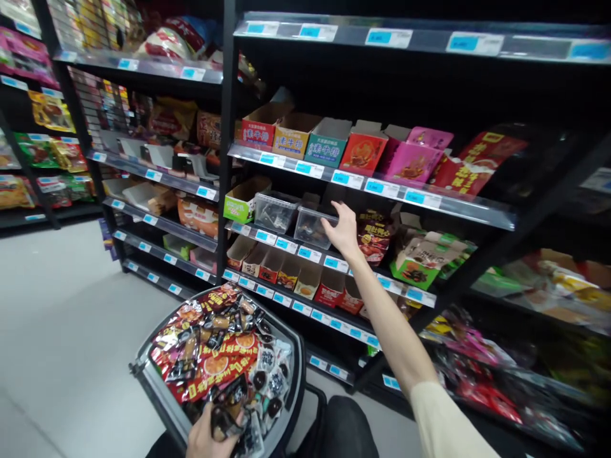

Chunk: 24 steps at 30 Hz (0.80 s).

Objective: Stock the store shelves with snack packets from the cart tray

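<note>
At the front edge of the middle shelf, the right hand is raised with its fingers spread and laid on the rim of a clear plastic bin, beside a second clear bin to its left and a dark red snack bag to its right. Lower down, a grey basket heaped with wrapped snacks is seen, and at its near edge the left hand is closed on a small dark packet
</note>
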Each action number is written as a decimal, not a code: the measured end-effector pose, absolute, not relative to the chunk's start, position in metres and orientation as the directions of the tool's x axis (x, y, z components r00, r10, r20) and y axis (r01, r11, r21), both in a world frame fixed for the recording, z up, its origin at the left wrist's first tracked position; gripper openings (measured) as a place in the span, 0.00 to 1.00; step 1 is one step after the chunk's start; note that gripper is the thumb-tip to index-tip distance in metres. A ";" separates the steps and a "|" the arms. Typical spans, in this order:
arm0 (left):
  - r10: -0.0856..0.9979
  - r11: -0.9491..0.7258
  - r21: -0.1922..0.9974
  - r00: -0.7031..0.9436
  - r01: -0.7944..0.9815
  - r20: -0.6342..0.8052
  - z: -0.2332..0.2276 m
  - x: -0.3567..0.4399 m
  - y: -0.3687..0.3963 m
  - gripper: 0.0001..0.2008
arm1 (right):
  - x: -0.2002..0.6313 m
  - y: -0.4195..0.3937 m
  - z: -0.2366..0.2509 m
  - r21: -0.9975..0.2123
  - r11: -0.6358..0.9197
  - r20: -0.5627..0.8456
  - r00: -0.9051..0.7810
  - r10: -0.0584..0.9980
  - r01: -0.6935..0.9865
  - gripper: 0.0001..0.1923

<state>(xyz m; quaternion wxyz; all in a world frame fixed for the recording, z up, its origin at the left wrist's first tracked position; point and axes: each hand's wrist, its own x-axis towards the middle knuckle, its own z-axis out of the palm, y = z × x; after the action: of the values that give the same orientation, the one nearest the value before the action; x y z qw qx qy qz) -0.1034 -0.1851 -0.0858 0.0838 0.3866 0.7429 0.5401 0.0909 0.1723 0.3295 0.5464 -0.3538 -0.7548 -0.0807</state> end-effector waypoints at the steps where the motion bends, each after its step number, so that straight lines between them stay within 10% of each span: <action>1: 0.678 0.110 0.882 -0.684 0.459 0.271 -0.079 -0.104 -0.185 0.25 | 0.085 0.159 0.318 -0.238 0.752 0.884 -0.183 0.430 0.614 0.19; 5: 0.701 0.104 0.904 -0.675 0.415 0.229 -0.046 -0.103 -0.190 0.26 | 0.058 0.075 0.238 -0.369 0.853 0.652 -0.552 0.521 0.370 0.12; 9: 0.739 0.090 0.925 -0.647 0.369 0.186 -0.032 -0.107 -0.193 0.32 | 0.040 -0.006 0.136 -0.756 0.592 0.027 -0.890 0.455 0.279 0.20; 12: 0.790 0.068 0.943 -0.595 0.327 0.150 -0.037 -0.109 -0.194 0.32 | 0.026 -0.046 0.069 -0.859 0.414 -0.138 -0.915 0.380 0.301 0.20; 19: 0.803 -0.006 0.958 -0.569 0.287 0.175 -0.034 -0.106 -0.194 0.24 | 0.005 -0.048 0.048 -0.905 0.315 -0.130 -0.893 0.431 0.284 0.14; 24: 0.753 0.061 0.952 -0.640 0.299 0.153 -0.038 -0.106 -0.193 0.25 | 0.022 -0.003 0.146 -0.745 0.626 0.339 -0.678 0.653 0.231 0.13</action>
<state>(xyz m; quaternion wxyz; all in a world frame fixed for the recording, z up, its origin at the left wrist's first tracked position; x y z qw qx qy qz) -0.1063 -0.1929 -0.0382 0.1978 0.3751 0.7009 0.5735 0.0217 -0.0029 0.1462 0.3054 -0.2603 -0.8484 0.3451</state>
